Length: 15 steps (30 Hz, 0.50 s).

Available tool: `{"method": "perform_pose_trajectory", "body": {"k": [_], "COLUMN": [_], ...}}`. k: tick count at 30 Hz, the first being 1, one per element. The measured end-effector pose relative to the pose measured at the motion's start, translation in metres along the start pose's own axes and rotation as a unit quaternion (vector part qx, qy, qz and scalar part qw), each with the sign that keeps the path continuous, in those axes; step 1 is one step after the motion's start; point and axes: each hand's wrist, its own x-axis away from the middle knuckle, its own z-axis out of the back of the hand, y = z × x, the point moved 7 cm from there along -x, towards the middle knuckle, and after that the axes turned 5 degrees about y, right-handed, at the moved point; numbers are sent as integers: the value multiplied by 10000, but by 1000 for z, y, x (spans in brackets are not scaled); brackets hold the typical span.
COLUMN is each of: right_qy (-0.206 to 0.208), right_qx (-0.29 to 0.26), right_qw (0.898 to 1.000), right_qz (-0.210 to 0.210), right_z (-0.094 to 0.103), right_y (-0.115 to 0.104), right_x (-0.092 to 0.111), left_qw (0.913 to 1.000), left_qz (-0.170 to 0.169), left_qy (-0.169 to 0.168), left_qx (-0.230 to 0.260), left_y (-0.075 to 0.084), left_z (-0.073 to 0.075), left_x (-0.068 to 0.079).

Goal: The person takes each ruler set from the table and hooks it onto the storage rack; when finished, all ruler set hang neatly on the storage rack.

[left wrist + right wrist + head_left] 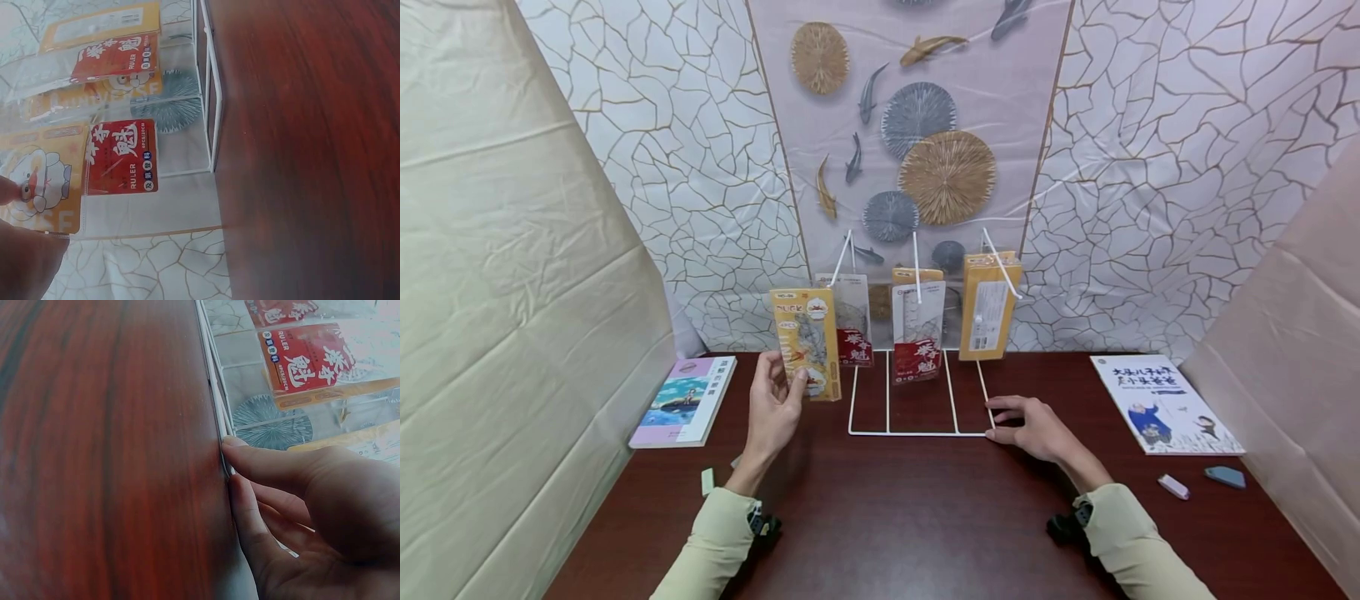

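Observation:
My left hand (pixel 773 415) holds a yellow duck-print ruler pack (pixel 808 337) between thumb and fingers, its top beside the tip of the left hook on a white wire rack (pixel 917 434). Whether the hook passes through the pack cannot be told. Behind it on that hook hangs a red-and-white ruler pack (pixel 854 348). Another red-and-white ruler pack (pixel 917 329) hangs on the middle hook, with a yellow pack (pixel 917 274) behind. On the right hook hang yellow packs (pixel 988 312), backs forward. My right hand (pixel 1036 429) pinches the rack's front right base corner between thumb and fingers.
A pink-and-blue book (pixel 685 400) lies at the left of the dark red table, and a white picture book (pixel 1165 404) at the right. Small erasers (pixel 1173 487) lie near both books. Patterned cloth (pixel 700 167) hangs behind the rack.

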Motion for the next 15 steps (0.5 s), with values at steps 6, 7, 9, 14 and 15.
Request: {"method": "perform_pose_trajectory", "body": {"k": [6, 7, 9, 14, 15], "right_qy": [-36, -33, -11, 80, 85], "right_qx": [-49, -45, -35, -3, 5], "right_qw": [10000, 10000, 10000, 10000, 10000], "right_qz": [-4, -6, 1, 29, 30], "right_z": [-2, -2, -2, 1, 1], "right_y": [-1, -1, -1, -2, -2], "right_x": [0, 0, 0, 1, 1], "left_qw": [9993, 9991, 9987, 9981, 9980], "left_qz": [169, 203, 283, 345, 351], "left_qy": [-171, -179, -203, -316, -343], "left_qx": [-273, -321, -364, -394, -392], "left_y": [-3, -3, -3, -3, -3], "left_z": [-4, -4, -5, -9, -10], "left_x": [3, 3, 3, 3, 4]}}
